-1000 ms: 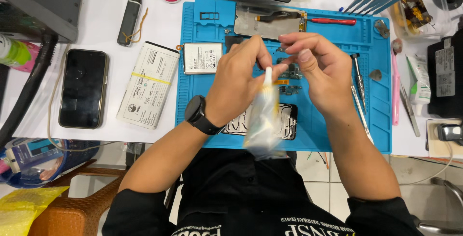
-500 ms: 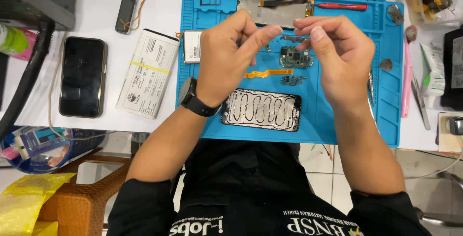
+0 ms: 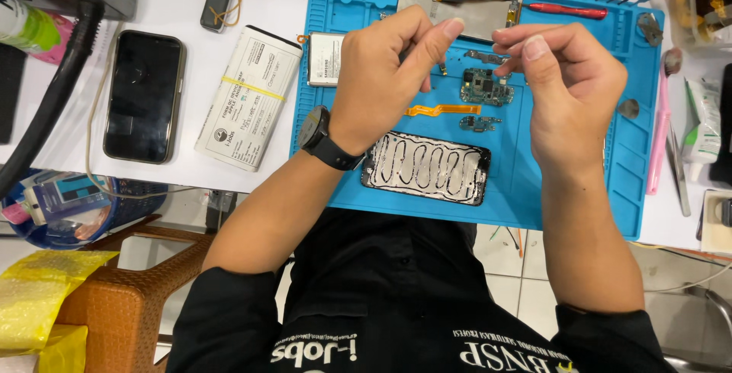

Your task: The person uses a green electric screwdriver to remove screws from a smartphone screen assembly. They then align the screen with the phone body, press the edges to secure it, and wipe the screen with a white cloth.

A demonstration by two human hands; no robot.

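Note:
Both my hands hover over a blue work mat [image 3: 625, 175]. My left hand [image 3: 385, 75], a black watch on its wrist, has thumb and forefinger pinched together. My right hand [image 3: 572, 91] is pinched the same way, a short gap from the left fingertips. Whether either pinch holds anything is hidden by the fingers. Below the hands lies an open phone frame [image 3: 427, 167] with wavy lines of clear glue across it. A small green circuit board [image 3: 484, 87], an orange flex cable [image 3: 442, 110] and a smaller board [image 3: 476, 123] lie between the hands and the frame.
A white battery [image 3: 326, 59], a metal plate [image 3: 465, 7] and a red screwdriver [image 3: 568, 11] lie at the mat's far side. A black phone [image 3: 143, 94] and a white banded packet [image 3: 248, 98] lie left. A pink tool [image 3: 659, 129] lies right. A black hose [image 3: 46, 106] runs at far left.
The translucent tube that hung between my fingertips a second ago is out of sight. My hands have drawn slightly apart, uncovering the glued phone frame.

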